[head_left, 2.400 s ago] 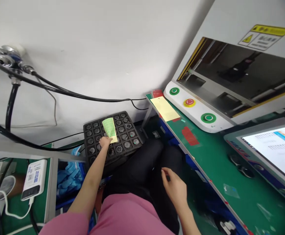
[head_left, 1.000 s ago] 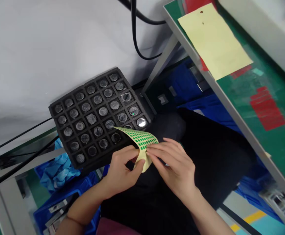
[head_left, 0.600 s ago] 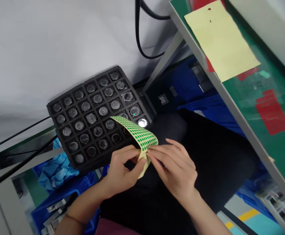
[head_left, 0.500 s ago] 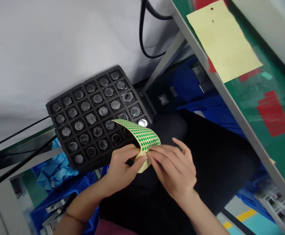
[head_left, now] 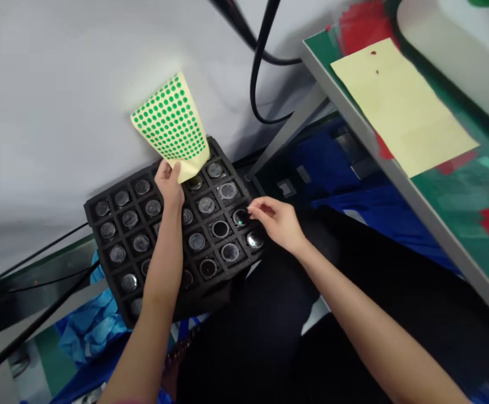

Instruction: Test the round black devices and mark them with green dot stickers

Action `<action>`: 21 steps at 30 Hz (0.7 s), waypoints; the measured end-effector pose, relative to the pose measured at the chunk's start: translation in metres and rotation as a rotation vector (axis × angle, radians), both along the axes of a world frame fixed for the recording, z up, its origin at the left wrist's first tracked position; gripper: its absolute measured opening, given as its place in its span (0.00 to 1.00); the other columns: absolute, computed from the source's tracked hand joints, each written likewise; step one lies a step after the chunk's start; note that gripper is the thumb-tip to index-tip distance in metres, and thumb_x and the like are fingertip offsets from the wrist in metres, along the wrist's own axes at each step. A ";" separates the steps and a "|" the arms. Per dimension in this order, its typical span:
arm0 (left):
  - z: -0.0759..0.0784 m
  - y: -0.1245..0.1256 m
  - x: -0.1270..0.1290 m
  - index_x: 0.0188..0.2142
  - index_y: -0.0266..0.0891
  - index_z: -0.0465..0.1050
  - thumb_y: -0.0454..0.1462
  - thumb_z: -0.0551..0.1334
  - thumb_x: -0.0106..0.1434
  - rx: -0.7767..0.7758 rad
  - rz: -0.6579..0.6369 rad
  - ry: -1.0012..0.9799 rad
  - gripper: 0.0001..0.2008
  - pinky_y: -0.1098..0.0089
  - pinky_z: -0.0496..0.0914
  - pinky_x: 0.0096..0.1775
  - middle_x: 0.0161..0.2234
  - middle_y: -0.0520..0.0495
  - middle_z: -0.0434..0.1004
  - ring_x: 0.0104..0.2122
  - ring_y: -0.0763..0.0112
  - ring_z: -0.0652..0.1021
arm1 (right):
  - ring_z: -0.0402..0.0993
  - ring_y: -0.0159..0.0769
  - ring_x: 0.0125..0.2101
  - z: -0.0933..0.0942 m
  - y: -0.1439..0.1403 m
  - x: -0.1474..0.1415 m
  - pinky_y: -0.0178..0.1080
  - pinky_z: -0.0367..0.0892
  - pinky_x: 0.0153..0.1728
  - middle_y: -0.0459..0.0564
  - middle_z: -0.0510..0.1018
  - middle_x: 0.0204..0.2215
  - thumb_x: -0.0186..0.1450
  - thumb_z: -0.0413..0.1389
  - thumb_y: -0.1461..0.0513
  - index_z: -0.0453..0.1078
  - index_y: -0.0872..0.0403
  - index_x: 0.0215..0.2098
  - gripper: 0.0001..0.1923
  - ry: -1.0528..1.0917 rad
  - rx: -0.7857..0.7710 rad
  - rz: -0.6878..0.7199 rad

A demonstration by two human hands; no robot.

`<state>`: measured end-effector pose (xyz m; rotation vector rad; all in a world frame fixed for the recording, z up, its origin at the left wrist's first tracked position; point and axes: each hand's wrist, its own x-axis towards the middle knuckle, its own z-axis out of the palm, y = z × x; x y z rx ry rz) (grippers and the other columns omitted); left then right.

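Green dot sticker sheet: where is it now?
Head view, upper left: the sticker sheet is pinched in the left hand, raised above the black tray's far edge.

A factory workstation, in an electronics or small-parts assembly line.

You sit at a green bench [head_left: 458, 185] with a metal frame, where red tape marks and a yellow sheet [head_left: 404, 106] lie on the mat. Beside your knee a black foam tray [head_left: 101, 193] keeps round parts, one in each cell. Thick black cables [head_left: 261, 62] hang along the white wall, and blue bins [head_left: 354, 185] stand under the bench. A sheet of green dot stickers [head_left: 171, 120], such as inspectors use, also belongs to this kind of place.
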<state>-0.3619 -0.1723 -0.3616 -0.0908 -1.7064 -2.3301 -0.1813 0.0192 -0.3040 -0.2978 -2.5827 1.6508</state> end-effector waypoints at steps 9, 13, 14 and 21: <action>-0.013 -0.008 0.002 0.33 0.39 0.79 0.49 0.75 0.45 -0.100 -0.100 -0.099 0.20 0.70 0.74 0.39 0.32 0.47 0.82 0.35 0.66 0.81 | 0.70 0.30 0.18 -0.043 -0.015 -0.076 0.32 0.64 0.24 0.43 0.72 0.18 0.61 0.52 0.65 0.68 0.54 0.24 0.07 -0.231 -0.033 0.139; -0.012 -0.005 0.004 0.33 0.40 0.80 0.49 0.76 0.43 -0.119 -0.190 -0.136 0.21 0.68 0.74 0.40 0.33 0.46 0.83 0.36 0.65 0.81 | 0.68 0.31 0.19 -0.042 -0.018 -0.075 0.34 0.60 0.26 0.44 0.73 0.17 0.56 0.53 0.69 0.68 0.53 0.21 0.08 -0.230 0.074 0.118; -0.012 -0.005 0.005 0.32 0.40 0.80 0.49 0.76 0.42 -0.121 -0.208 -0.147 0.21 0.67 0.74 0.40 0.32 0.47 0.83 0.35 0.65 0.81 | 0.68 0.31 0.19 -0.042 -0.019 -0.075 0.34 0.59 0.26 0.44 0.73 0.17 0.56 0.54 0.69 0.68 0.53 0.21 0.08 -0.224 0.098 0.106; -0.006 -0.002 0.012 0.25 0.40 0.80 0.48 0.77 0.36 -0.127 -0.331 -0.261 0.19 0.66 0.76 0.33 0.25 0.50 0.82 0.25 0.66 0.80 | 0.68 0.34 0.24 -0.025 -0.017 -0.069 0.35 0.62 0.29 0.43 0.72 0.20 0.60 0.55 0.64 0.71 0.53 0.32 0.03 -0.066 0.241 -0.062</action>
